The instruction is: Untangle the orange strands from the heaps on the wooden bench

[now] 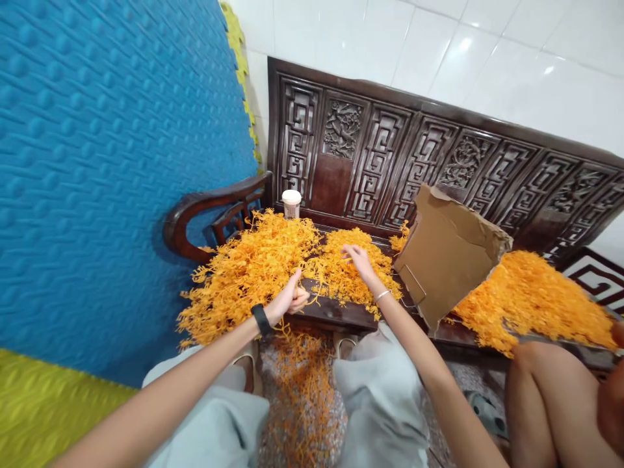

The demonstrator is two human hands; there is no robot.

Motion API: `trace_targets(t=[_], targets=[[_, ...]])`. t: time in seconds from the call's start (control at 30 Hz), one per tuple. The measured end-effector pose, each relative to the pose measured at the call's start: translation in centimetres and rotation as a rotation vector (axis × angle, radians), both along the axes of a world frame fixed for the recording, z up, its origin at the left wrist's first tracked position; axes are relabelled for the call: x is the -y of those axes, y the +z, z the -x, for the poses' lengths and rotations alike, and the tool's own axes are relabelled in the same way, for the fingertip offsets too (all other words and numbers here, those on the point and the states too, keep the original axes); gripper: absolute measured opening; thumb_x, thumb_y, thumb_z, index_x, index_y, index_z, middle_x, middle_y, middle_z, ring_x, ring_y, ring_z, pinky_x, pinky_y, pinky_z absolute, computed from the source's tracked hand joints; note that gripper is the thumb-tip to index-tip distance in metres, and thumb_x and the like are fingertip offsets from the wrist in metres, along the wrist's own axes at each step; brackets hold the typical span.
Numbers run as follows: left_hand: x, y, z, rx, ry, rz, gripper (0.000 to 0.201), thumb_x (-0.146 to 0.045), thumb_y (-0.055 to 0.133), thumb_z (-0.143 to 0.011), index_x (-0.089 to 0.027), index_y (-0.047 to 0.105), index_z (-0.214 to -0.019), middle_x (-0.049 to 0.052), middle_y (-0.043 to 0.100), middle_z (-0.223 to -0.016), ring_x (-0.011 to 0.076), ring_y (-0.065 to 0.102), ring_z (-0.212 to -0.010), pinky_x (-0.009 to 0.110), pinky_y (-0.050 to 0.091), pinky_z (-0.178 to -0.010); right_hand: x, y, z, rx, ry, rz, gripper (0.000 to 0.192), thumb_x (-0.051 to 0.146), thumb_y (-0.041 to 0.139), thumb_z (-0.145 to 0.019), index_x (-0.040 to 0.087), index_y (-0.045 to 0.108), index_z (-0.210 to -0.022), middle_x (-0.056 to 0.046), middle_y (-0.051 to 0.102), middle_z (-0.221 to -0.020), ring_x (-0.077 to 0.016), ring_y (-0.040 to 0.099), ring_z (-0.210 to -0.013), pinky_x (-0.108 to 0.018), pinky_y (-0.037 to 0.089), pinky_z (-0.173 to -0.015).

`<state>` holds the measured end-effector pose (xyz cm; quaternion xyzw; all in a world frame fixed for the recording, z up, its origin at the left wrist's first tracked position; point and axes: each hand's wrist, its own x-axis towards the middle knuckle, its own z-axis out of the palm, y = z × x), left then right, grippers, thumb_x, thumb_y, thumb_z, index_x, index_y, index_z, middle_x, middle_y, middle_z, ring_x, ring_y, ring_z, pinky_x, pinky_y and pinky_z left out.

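My left hand (291, 299), with a black band on its wrist, is curled closed with the thumb raised. Orange strands show just beyond its fingers, but what lies inside them is hidden. It is beside the large left pile of orange, branching, plastic-looking pieces (248, 273). My right hand (358, 259), wearing a thin bracelet, reaches over the smaller middle pile of the same pieces (336, 279). Its fingers are stretched out and apart, and no piece shows in its grip. Both piles lie on the seat of a dark wooden bench (341, 313).
A brown cardboard piece (448, 253) leans on the bench, right of my hands. Past it spreads another orange pile (541, 302), near another person's knee (536, 370). A white-lidded cup (291, 205) stands behind the left pile. Orange bits litter the floor (302, 403).
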<state>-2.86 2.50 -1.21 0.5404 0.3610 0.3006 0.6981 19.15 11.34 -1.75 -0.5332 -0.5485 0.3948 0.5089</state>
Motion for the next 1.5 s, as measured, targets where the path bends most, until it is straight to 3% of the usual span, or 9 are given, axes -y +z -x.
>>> trace_targets(t=[0.1,0.17,0.27,0.37,0.6,1.03,1.23,1.37,1.5], targets=[[0.0,0.1,0.2,0.010,0.032,-0.070,0.064,-0.075,0.029,-0.069,-0.022,0.020,-0.035,-0.005,0.011,-0.037,0.0060,0.011,-0.035,0.029,0.004,-0.044,2.5,1.7,2.9,0.091,0.610,0.107,0.037,0.052,0.057,-0.071,0.015,0.063,-0.069,-0.004,0.065,-0.073,-0.0133,0.059,-0.066,-0.025,0.047,-0.061],[0.1,0.2,0.3,-0.027,0.089,-0.122,0.063,-0.069,0.042,-0.069,-0.021,0.021,-0.035,-0.005,0.014,-0.036,0.0053,0.013,-0.035,0.028,0.006,-0.043,3.8,2.4,4.5,0.146,0.710,0.115,0.035,0.050,0.065,-0.064,0.015,0.062,-0.064,-0.002,0.064,-0.064,-0.0134,0.059,-0.063,-0.025,0.046,-0.060],[0.0,0.3,0.7,-0.015,0.198,-0.125,0.060,-0.058,0.051,-0.072,-0.020,0.024,-0.034,-0.005,0.018,-0.033,0.0048,0.016,-0.033,0.027,0.008,-0.042,4.9,2.9,6.0,0.118,0.582,0.067,0.033,0.047,0.068,-0.061,0.015,0.062,-0.062,0.000,0.061,-0.057,-0.0126,0.057,-0.056,-0.024,0.044,-0.057],[-0.3,0.1,1.2,0.159,0.274,-0.084,0.059,-0.054,0.041,-0.081,-0.019,0.026,-0.035,-0.005,0.018,-0.031,0.0049,0.017,-0.031,0.025,0.009,-0.041,5.2,3.0,6.6,0.050,0.436,0.025,0.026,0.040,0.069,-0.061,0.015,0.061,-0.058,0.000,0.060,-0.054,-0.0111,0.055,-0.052,-0.024,0.042,-0.055],[-1.0,0.0,0.7,0.442,0.182,0.121,0.060,-0.056,0.023,-0.086,-0.017,0.034,-0.042,-0.003,0.025,-0.032,0.0055,0.022,-0.030,0.020,0.016,-0.038,5.1,2.4,6.7,-0.228,0.216,0.099,0.014,0.027,0.066,-0.058,0.016,0.058,-0.053,0.001,0.056,-0.052,-0.0090,0.049,-0.047,-0.023,0.038,-0.050],[-1.8,1.1,-0.7,0.632,0.187,0.253,0.066,-0.048,0.011,-0.089,-0.012,0.054,-0.054,-0.002,0.032,-0.032,0.0051,0.023,-0.025,0.017,0.018,-0.032,5.6,3.1,5.9,-0.424,0.041,0.036,0.036,0.021,0.066,-0.054,0.020,0.046,-0.084,0.007,0.055,-0.054,-0.0075,0.048,-0.047,-0.019,0.036,-0.049],[-1.6,1.8,-1.6,0.755,0.155,0.278,0.067,-0.045,0.010,-0.090,-0.012,0.053,-0.050,-0.003,0.029,-0.034,0.0049,0.023,-0.026,0.018,0.018,-0.033,5.3,3.0,5.8,-0.576,0.043,0.020,0.036,0.018,0.063,-0.056,0.021,0.047,-0.088,0.005,0.059,-0.062,-0.0071,0.051,-0.053,-0.019,0.039,-0.052],[-1.6,2.1,-1.4,0.800,0.130,0.262,0.071,-0.059,0.011,-0.084,-0.013,0.049,-0.047,-0.003,0.029,-0.037,0.0048,0.026,-0.028,0.018,0.019,-0.034,4.9,3.0,5.4,-0.701,0.012,-0.008,0.035,0.015,0.064,-0.056,0.021,0.047,-0.086,0.006,0.057,-0.061,-0.0060,0.051,-0.054,-0.017,0.039,-0.052],[-1.7,1.6,-1.2,0.706,0.104,0.228,0.075,-0.071,0.011,-0.076,-0.014,0.044,-0.041,-0.004,0.025,-0.035,0.0042,0.023,-0.028,0.018,0.016,-0.033,4.8,3.2,5.0,-0.567,0.016,-0.071,0.034,0.020,0.065,-0.061,0.020,0.050,-0.091,0.005,0.058,-0.063,-0.0070,0.053,-0.053,-0.020,0.042,-0.055]])
